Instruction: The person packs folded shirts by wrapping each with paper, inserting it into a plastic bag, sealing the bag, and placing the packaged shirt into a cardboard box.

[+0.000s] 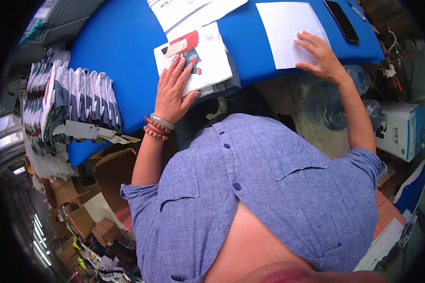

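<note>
My left hand [174,89] lies flat on a folded white garment [212,59] with a printed red-maned cartoon animal, its fingers stretched over the print. Grey-blue cloth shows under that garment at the table's near edge. On the right, my right hand [321,59] rests with spread fingers on the edge of a white paper sheet [288,28]. Neither hand grips anything. Beyond the folded garment lie more white pieces [193,16] with a print partly cut off by the frame.
A blue-covered table [123,52] spans the front. Folded garments with tags [80,101] are stacked at its left end. A phone [341,21] and a pen-like tool [355,10] lie at right. Below are cardboard boxes [118,174], water bottles [326,104] and a white-blue box [396,132].
</note>
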Tool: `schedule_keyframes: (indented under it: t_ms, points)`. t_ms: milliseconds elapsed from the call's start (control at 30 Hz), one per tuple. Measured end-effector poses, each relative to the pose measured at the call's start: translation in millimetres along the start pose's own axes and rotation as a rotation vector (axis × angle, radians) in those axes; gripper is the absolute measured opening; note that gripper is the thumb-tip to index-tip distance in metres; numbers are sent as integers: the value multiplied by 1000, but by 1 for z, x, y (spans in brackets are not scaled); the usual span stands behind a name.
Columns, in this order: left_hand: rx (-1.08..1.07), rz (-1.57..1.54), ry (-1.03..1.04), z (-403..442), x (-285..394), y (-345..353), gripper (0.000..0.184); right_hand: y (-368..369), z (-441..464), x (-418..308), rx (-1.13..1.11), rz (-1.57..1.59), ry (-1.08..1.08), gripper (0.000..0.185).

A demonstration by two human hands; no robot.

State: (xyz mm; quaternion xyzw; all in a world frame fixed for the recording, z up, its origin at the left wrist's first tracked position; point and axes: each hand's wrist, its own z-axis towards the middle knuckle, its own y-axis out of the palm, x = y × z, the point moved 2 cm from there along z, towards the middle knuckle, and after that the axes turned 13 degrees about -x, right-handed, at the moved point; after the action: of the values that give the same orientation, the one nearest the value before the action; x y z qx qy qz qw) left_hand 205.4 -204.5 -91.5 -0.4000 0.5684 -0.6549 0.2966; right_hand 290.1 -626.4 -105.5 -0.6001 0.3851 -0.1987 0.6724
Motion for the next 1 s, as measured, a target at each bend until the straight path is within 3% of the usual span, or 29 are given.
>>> schedule_keyframes:
  t_ms: [200,300,400,600,700,800,933,1000]
  points:
    - [30,3,-15,0,3,2,63,25,24,-39,152,-283,277,73]
    - [40,5,-33,-2,8,0,61,33,31,-50,129,-316,375,70]
    - [57,-1,-36,-2,6,1,61,32,37,-52,136,-260,289,68]
    - [89,-28,-34,-4,3,5,65,22,49,-48,94,-316,314,65]
    - [108,-41,-27,-5,2,5,64,13,52,-64,83,-203,385,65]
    - [117,-29,-34,-5,4,3,61,16,57,-72,43,-259,400,66]
    - [148,-41,-27,-7,3,5,60,22,69,-65,-95,-333,572,65]
    - [154,-54,-28,-8,3,6,60,18,68,-65,-57,-284,559,62]
